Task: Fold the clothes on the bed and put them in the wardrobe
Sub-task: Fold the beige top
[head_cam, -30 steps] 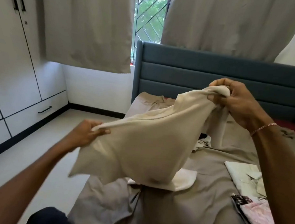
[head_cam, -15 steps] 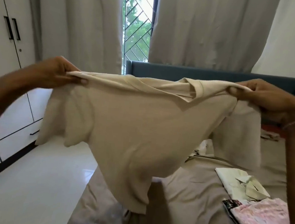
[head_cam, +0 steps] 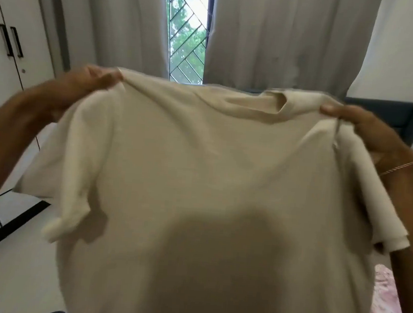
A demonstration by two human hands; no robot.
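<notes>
Cream T-shirt (head_cam: 211, 181) hangs spread in mid-air before the curtains (head_cam: 284, 39), left hand (head_cam: 87, 85) and right hand (head_cam: 356, 121) each pinching a shoulder; soft, light and limp, it looks best gripped at those shoulder seams.

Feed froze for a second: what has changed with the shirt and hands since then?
The beige T-shirt, bunched low a second ago, was raised and stretched wide; it now hangs open by its shoulders. The left hand rose and moved out left, the right hand out right. Both kept gripping it. The wardrobe stays shut, the pink garment stays at lower right.
</notes>
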